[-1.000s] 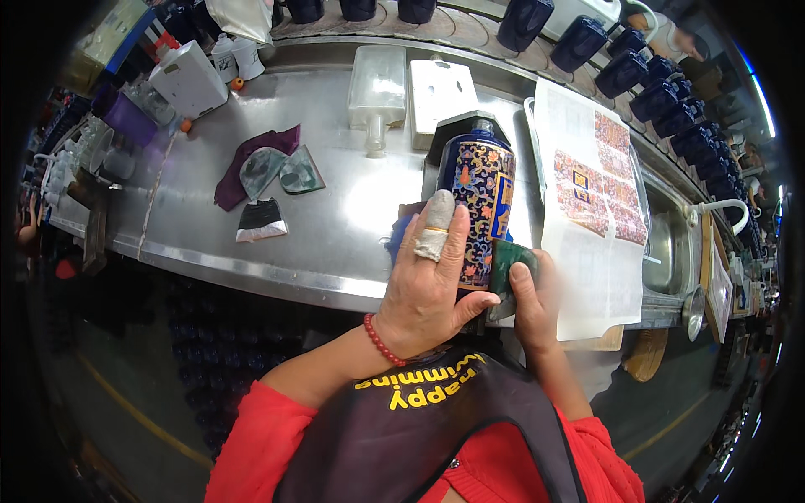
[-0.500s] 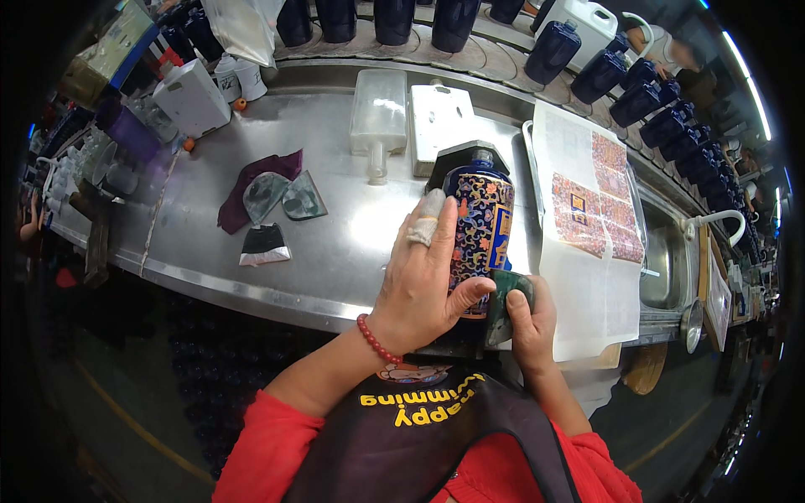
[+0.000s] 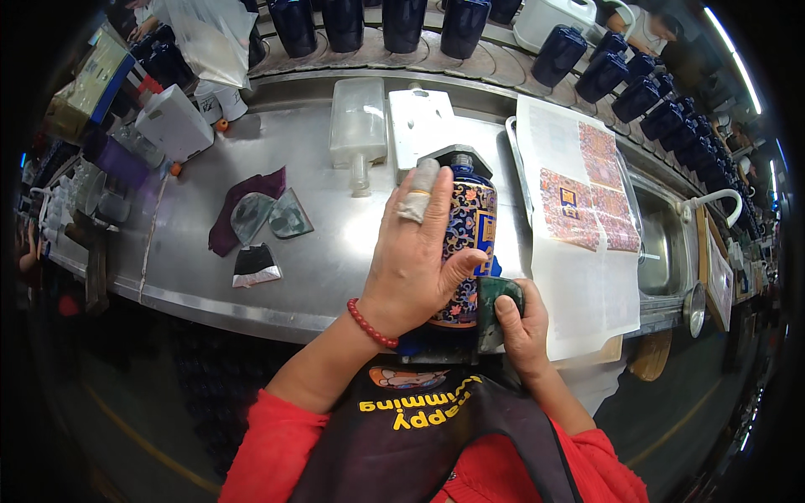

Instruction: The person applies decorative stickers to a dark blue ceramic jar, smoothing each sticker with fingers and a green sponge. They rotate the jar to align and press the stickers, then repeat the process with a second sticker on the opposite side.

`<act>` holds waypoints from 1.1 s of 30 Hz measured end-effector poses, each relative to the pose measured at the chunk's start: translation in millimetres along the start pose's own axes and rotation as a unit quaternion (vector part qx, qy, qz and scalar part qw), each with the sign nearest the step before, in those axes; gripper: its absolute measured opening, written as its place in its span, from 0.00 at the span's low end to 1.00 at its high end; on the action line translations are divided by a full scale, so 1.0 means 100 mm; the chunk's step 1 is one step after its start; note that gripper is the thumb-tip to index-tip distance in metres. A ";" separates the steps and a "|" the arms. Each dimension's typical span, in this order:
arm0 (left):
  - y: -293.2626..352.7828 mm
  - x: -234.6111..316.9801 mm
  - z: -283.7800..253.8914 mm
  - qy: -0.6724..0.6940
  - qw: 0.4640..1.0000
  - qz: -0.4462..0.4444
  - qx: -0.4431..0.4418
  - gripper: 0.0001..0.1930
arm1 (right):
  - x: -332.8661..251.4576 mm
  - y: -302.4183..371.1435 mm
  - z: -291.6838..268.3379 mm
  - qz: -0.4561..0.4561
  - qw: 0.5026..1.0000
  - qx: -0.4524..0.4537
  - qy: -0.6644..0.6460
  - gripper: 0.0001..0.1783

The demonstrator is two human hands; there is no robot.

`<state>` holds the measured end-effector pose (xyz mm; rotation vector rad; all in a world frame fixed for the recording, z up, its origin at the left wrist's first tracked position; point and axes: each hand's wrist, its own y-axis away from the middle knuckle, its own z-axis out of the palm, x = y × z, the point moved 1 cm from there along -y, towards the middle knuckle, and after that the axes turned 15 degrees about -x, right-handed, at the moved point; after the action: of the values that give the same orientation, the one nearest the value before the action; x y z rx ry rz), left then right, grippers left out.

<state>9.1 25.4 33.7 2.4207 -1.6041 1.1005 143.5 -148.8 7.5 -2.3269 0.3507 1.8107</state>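
In the head view, the patterned blue bottle (image 3: 466, 218) is sitting at the near edge of the metal tabletop (image 3: 310, 277), its neck pointing away from the person, in front of the apron; whether it is lying flat or tilting on a support is staying unclear. Doing the step in hand well is, in my judgement, asking for even pressure from the scraper (image 3: 490, 325), with its edge lying flush along the curve and no corner digging into the decorated face (the floral pattern is looking easy to crease). The bracing side should be bearing down gently, so that the bottle is neither rolling nor slipping.

As for pose, the left hand (image 3: 412, 260) is lying over the bottle's left side, fingers long and close together, thumb spreading wide across the front; one finger is wearing a pale wrap (image 3: 415, 205). The right hand (image 3: 526, 329) is holding the green scraper in a narrow pinch, thumb pressing on its near face, with the scraper apparently meeting the bottle's lower right side. Both forearms are reaching up from the lower edge, converging on the bottle
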 end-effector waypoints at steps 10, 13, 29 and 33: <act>-0.06 -0.03 0.03 0.093 0.996 -0.007 0.007 0.46 | 0.02 -0.01 -0.02 0.014 1.000 -0.008 -0.008 0.17; -0.06 -0.06 0.02 0.116 0.993 -0.029 0.004 0.47 | 0.07 -0.02 -0.02 0.010 1.000 -0.004 -0.011 0.16; 0.07 -0.19 0.01 0.132 0.991 -0.009 0.008 0.39 | -0.70 -0.95 -0.35 -0.115 0.951 0.063 0.280 0.13; 0.35 -0.29 0.04 0.234 0.970 -0.048 -0.045 0.44 | -0.77 -0.88 -0.21 -0.372 0.812 -0.186 0.411 0.20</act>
<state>-23.1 30.1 2.4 1.9593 -1.3355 1.4111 170.2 -64.5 86.5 -2.7836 -0.8033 0.4799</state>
